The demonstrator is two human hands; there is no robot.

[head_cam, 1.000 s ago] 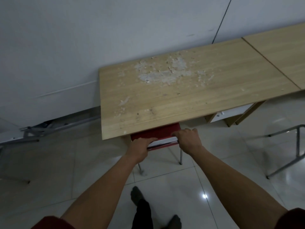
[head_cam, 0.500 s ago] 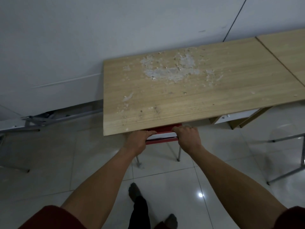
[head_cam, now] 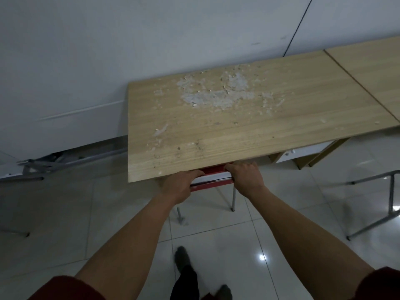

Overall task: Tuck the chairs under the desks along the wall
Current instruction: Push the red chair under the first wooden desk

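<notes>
A red chair (head_cam: 213, 171) stands almost wholly under the light wooden desk (head_cam: 303, 118) that sits against the white wall. Only a strip of its red back and two metal rear legs show below the desk's front edge. My left hand (head_cam: 180, 186) grips the left end of the chair back. My right hand (head_cam: 245, 176) grips the right end, its knuckles touching the desk edge. White crumbs and dust cover the middle of the desk top.
A second wooden desk (head_cam: 372, 68) joins on the right. A white drawer unit (head_cam: 303, 153) sits under the first desk. A grey metal frame (head_cam: 387, 202) stands at the right. Metal bars (head_cam: 65, 161) lie along the wall at the left. My feet stand on glossy tiles.
The chair has slid further under the desk, so less of its red back shows. Both hands moved forward with it up to the desk's front edge.
</notes>
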